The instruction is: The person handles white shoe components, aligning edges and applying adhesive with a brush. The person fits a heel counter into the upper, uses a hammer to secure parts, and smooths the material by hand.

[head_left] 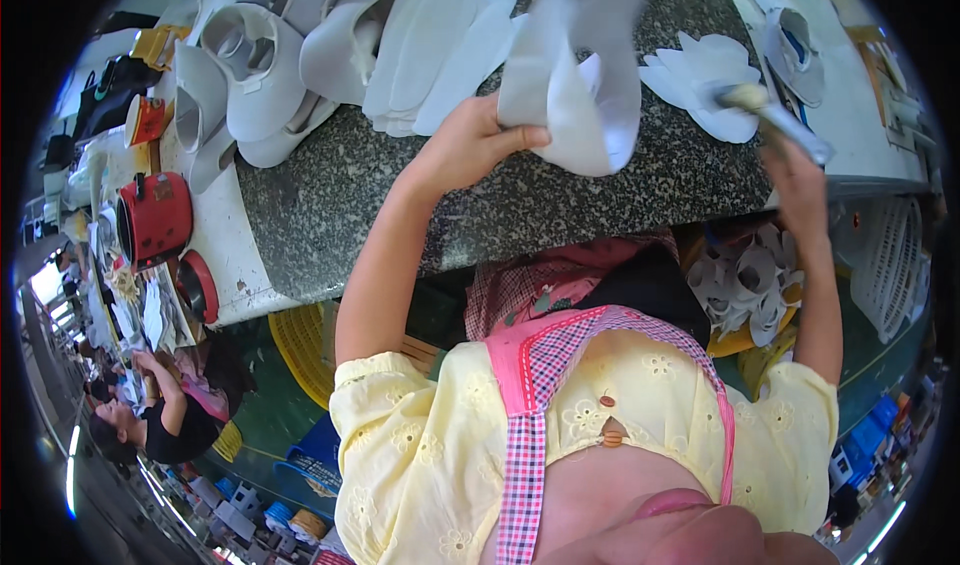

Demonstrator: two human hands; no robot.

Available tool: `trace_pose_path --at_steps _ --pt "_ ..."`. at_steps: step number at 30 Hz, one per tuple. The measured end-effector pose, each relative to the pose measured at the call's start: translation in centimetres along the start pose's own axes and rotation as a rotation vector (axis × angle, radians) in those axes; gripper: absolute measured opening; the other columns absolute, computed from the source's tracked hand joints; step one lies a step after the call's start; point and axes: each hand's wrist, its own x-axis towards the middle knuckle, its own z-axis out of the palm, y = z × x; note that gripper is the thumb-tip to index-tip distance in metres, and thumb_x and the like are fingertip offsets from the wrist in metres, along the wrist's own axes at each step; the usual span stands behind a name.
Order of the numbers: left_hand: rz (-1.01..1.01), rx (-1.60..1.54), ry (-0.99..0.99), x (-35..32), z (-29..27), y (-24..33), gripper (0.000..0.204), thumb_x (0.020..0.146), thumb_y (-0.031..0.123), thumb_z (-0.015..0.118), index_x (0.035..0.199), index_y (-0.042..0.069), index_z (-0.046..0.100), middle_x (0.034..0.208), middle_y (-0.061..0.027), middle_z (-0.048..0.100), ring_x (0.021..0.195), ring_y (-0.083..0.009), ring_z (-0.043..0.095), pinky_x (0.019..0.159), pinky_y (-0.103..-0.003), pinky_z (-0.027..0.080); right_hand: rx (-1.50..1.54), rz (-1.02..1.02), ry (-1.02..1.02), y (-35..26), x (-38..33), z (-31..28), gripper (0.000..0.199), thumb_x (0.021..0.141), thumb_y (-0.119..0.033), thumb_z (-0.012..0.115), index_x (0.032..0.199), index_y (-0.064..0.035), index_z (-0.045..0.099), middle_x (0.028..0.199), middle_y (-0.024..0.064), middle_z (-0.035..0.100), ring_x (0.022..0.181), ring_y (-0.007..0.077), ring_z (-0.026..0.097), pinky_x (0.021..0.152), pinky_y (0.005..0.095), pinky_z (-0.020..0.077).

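Observation:
My left hand [485, 143] is closed on the edge of a white shoe upper [575, 115], thumb in front, holding it up over the speckled grey stone slab [370, 190]. The upper's far part is smeared by motion. Over the slab's right edge, my right hand [797, 175] grips a hammer-like tool [795, 133] with a silvery end and a pale, blurred end. Its exact kind is unclear. Just beyond the tool lies a fan of white cut pieces [690, 80]. Overlapping white sole-shaped pieces [440, 55] lie left of the held upper.
Several formed white uppers [262, 85] crowd the slab's far left. Red containers [155, 217] stand along the left table edge. A single upper [795, 57] sits at the far right. Below are a bin of white pieces [745, 280] and a white basket [888, 270]. Another person [165, 415] works at left.

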Motion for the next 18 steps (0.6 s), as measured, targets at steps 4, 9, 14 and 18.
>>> trace_pose_path --at_steps 4,9,14,18 --pt "0.095 -0.838 0.079 1.0 1.3 2.3 0.036 0.082 0.017 0.057 0.112 -0.001 0.047 0.098 -0.0098 0.059 0.088 -0.0189 0.058 0.076 -0.033 0.048 -0.418 0.477 0.138 8.9 -0.3 -2.7 0.029 0.085 -0.029 0.049 0.098 -0.0029 0.046 0.081 0.0205 0.059 0.079 0.0381 0.056 0.067 0.0440 0.0429" --pt "0.068 -0.958 0.173 2.8 2.7 3.7 0.033 0.087 0.023 0.048 0.110 -0.001 0.047 0.100 -0.0115 0.057 0.089 -0.0212 0.058 0.075 -0.035 0.050 -0.452 0.502 0.257 15.8 -0.1 0.5 0.031 0.083 -0.032 0.051 0.099 -0.0052 0.049 0.093 0.0205 0.057 0.089 0.0383 0.052 0.074 0.0447 0.0408" --pt "0.084 -1.066 0.167 3.1 4.2 4.1 0.032 0.087 0.020 0.048 0.111 -0.001 0.045 0.102 -0.0116 0.056 0.091 -0.0209 0.058 0.078 -0.036 0.049 0.189 -0.273 0.562 0.9 5.2 1.7 0.041 0.081 -0.034 0.056 0.108 -0.0040 0.054 0.104 0.0140 0.054 0.099 0.0255 0.049 0.087 0.0338 0.0358" --pt "0.050 -0.974 0.122 3.5 4.4 5.1 0.036 0.085 0.023 0.052 0.111 -0.001 0.045 0.101 -0.0115 0.056 0.090 -0.0203 0.058 0.078 -0.035 0.048 1.205 -0.185 -0.280 -8.5 7.1 2.1 0.037 0.078 -0.029 0.062 0.099 0.0009 0.057 0.096 0.0081 0.060 0.091 0.0137 0.054 0.081 0.0280 0.0400"
